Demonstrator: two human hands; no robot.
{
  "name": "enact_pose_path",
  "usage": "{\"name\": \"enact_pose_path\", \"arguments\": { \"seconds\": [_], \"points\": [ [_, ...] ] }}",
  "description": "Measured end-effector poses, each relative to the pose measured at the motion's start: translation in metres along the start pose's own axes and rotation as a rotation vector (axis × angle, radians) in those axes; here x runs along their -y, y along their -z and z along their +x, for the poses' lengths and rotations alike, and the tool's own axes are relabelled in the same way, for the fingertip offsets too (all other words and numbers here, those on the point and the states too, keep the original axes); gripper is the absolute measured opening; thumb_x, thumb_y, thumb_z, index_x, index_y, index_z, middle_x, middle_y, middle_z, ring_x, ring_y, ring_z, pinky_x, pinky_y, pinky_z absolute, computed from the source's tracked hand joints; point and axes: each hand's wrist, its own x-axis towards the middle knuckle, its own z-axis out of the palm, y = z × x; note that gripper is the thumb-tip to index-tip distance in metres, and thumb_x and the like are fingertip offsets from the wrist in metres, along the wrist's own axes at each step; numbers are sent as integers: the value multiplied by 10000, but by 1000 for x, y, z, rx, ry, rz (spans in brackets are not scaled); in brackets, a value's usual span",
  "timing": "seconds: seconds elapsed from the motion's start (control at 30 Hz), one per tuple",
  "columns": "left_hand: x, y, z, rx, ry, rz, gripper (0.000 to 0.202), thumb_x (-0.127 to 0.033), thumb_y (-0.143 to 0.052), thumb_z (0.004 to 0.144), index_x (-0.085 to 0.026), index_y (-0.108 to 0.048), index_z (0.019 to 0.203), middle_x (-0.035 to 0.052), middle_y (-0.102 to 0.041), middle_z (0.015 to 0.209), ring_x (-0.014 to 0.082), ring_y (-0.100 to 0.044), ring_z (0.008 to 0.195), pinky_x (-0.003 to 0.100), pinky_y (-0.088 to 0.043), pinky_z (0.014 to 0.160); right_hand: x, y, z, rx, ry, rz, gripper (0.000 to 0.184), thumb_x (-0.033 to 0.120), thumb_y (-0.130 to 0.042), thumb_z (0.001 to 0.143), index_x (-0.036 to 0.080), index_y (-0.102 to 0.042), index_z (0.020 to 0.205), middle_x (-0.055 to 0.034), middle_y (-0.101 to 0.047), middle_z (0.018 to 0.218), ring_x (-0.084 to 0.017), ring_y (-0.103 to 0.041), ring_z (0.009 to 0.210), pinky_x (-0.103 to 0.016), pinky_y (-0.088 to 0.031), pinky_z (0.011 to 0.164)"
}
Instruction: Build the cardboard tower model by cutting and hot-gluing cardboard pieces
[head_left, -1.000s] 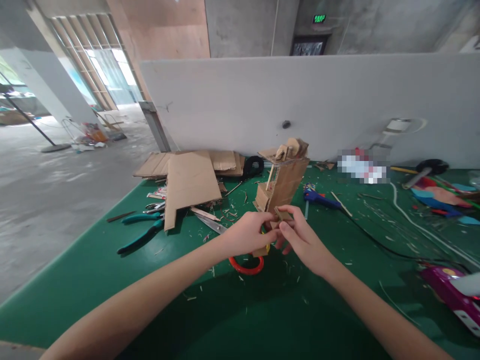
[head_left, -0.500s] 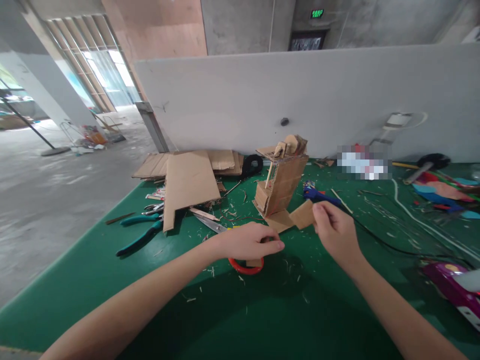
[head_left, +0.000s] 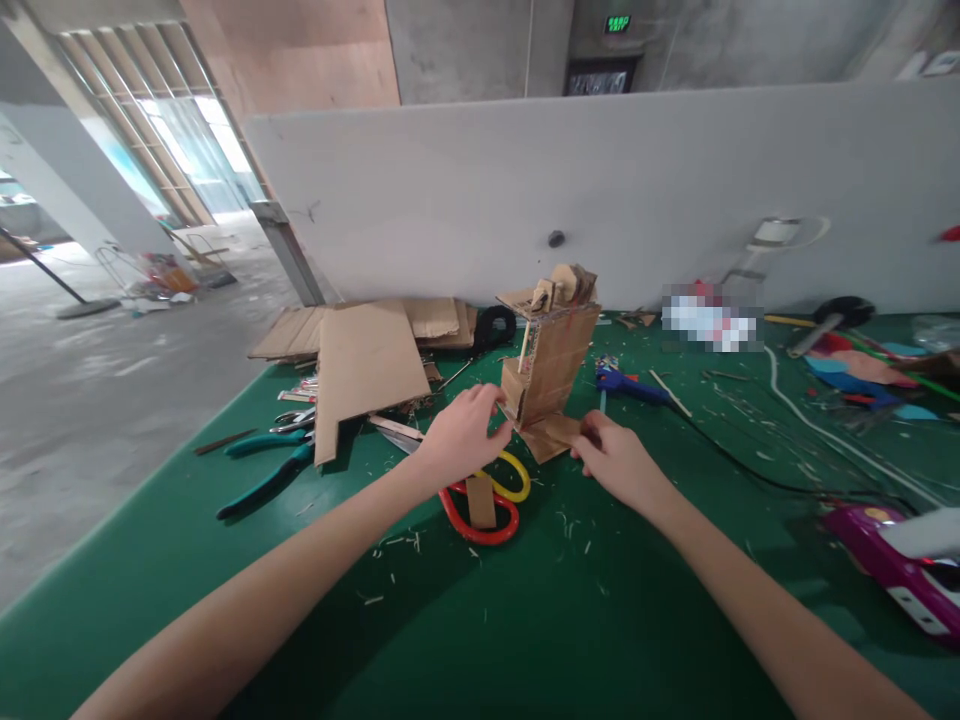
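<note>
A tall cardboard model (head_left: 559,350) stands on the green table (head_left: 525,620). My left hand (head_left: 459,437) is at its lower left side, with curled fingers pinching the small box there. My right hand (head_left: 616,463) is at the model's foot, fingers closed on a flat cardboard piece (head_left: 553,437) that lies against the base. Just in front of my left hand lie scissors with red and yellow handles (head_left: 491,528), and a short cardboard strip (head_left: 480,500) rests on them.
Cardboard sheets (head_left: 371,355) are piled at the back left, with teal pliers (head_left: 259,487) beside them. A black tape roll (head_left: 499,325), a blue tool (head_left: 630,386), a black cable (head_left: 757,478) and a pink object (head_left: 892,572) lie around. A white partition (head_left: 637,190) closes the back.
My left hand left the cardboard strip on the scissors and rose to the model's side. My right hand brought its cardboard piece down to the model's base.
</note>
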Motion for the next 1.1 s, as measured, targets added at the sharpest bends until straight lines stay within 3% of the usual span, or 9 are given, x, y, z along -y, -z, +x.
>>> {"name": "enact_pose_path", "arguments": {
  "seconds": [0.13,0.23,0.3,0.4,0.5,0.9,1.1],
  "points": [
    [10,-8,19,-33,10,-302,762,-439,-589,758,-139,-252,1372,184,-391,1365,280,-401,1250,429,-394,984,3,1,-1,-8,68,-188,147,289,-448,807,217,-430,681,-9,-569,608,-159,-538,557,-266,-314,503],
    [11,-7,34,-5,-9,-453,911,-467,-627,732,-171,-124,1432,176,-266,1464,290,-301,1330,436,-350,1035,10,0,-5,41,135,-261,126,274,-450,813,209,-474,708,-9,-588,651,-137,-521,545,-253,-288,493],
    [9,-5,42,4,-28,-488,860,-453,-633,731,-174,-195,1416,168,-327,1430,284,-346,1302,421,-371,1019,15,0,-8,59,156,-305,144,280,-436,831,208,-485,717,-10,-589,660,-134,-515,543,-251,-267,485],
    [6,-2,46,-11,-12,-441,649,-445,-651,714,-168,-447,1264,140,-456,1283,257,-481,1162,387,-432,952,22,-1,-10,66,201,-405,166,283,-405,860,206,-482,734,-10,-584,661,-136,-522,550,-254,-248,484],
    [3,-2,44,-62,10,-375,511,-443,-655,709,-183,-548,1136,110,-472,1186,217,-533,1041,360,-468,895,24,-1,-11,80,267,-477,148,266,-396,867,201,-486,769,-16,-602,711,-138,-547,579,-258,-247,492],
    [-1,-6,37,-100,-23,-289,509,-482,-606,752,-193,-514,1161,87,-461,1152,182,-558,908,353,-487,844,20,-4,-10,93,319,-520,255,329,-334,929,190,-514,814,-54,-662,812,-181,-613,642,-274,-261,481],
    [1,-6,34,-104,-46,-213,499,-507,-578,770,-207,-500,1161,88,-464,1178,214,-538,1033,371,-447,927,20,-4,-10,92,314,-554,245,323,-355,918,188,-505,780,-59,-664,759,-185,-619,602,-281,-225,463]
  ]
}}
